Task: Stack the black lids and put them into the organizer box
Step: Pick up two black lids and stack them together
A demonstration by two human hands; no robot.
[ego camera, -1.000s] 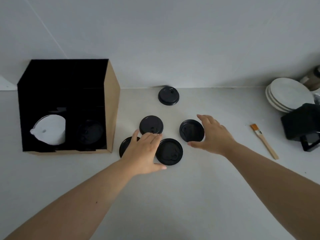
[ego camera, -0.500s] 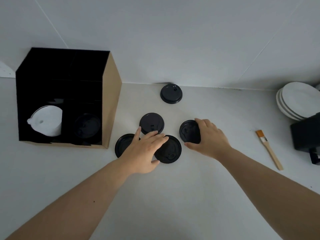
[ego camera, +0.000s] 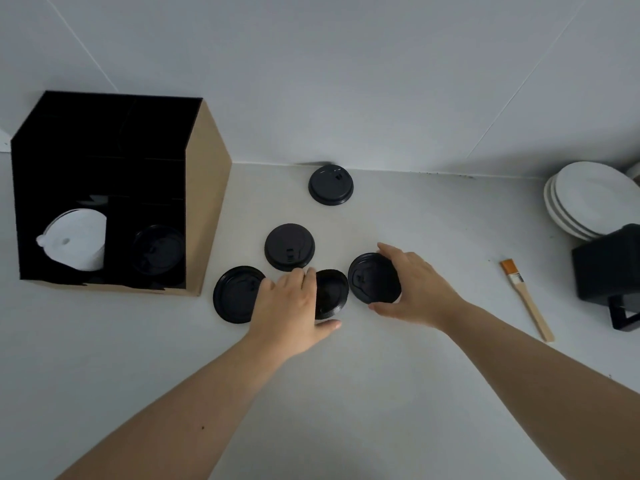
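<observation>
Several black cup lids lie on the white counter. My right hand (ego camera: 414, 285) grips one lid (ego camera: 374, 278) by its rim and tilts it off the surface. My left hand (ego camera: 291, 306) covers and holds the middle lid (ego camera: 332, 294), fingers curled over its left half. Another lid (ego camera: 235, 294) lies flat just left of that hand, one (ego camera: 289, 246) sits behind it, and one (ego camera: 330, 184) rests near the wall. The organizer box (ego camera: 207, 202), cardboard outside and black inside, stands at the left with black lids (ego camera: 157, 249) in its right compartment.
White lids (ego camera: 76, 240) fill the box's left compartment. A stack of white plates (ego camera: 588, 199) and a black object (ego camera: 609, 265) sit at the right edge. A small wooden-handled brush (ego camera: 524, 296) lies between them and my right arm.
My right hand has closed around the right lid and lifted its edge. My left hand has slid further over the middle lid and curled onto it.
</observation>
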